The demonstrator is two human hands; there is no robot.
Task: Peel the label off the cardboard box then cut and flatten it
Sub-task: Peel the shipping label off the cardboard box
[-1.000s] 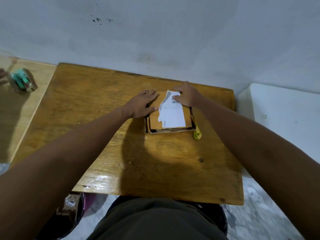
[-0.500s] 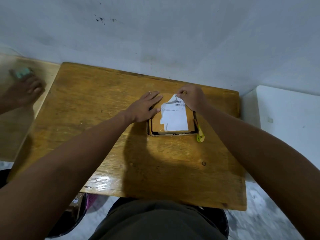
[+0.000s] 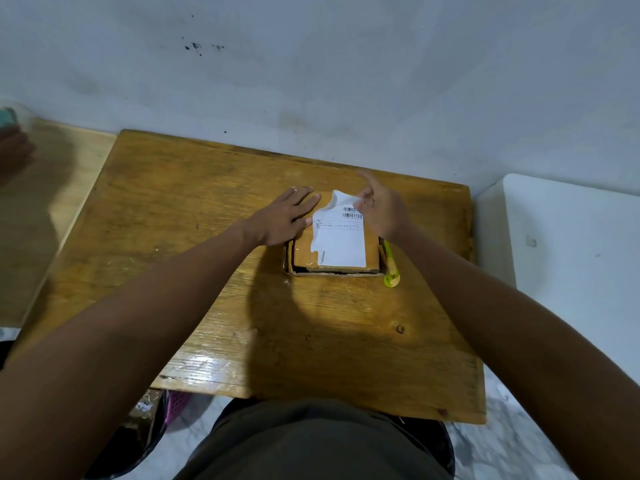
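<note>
A small brown cardboard box [image 3: 304, 252] lies flat on the wooden table [image 3: 194, 237], a little right of centre. A white shipping label [image 3: 341, 242] with barcodes covers most of its top; the label's far edge is lifted and curled up. My left hand [image 3: 285, 218] lies flat with straight fingers on the box's left side. My right hand [image 3: 379, 211] pinches the raised far corner of the label, index finger sticking up. A yellow-green cutter [image 3: 391, 268] lies on the table against the box's right side.
A white wall rises behind the table. A white surface [image 3: 571, 254] stands to the right and a lighter wooden top [image 3: 45, 209] to the left, where a blurred hand [image 3: 14, 150] shows at the edge. A dark bin [image 3: 138, 438] sits below the table's front left.
My right hand has lifted the label's far edge higher and raised its index finger. The other person's hand at the far left has drawn back toward the edge. My left hand stays put.
</note>
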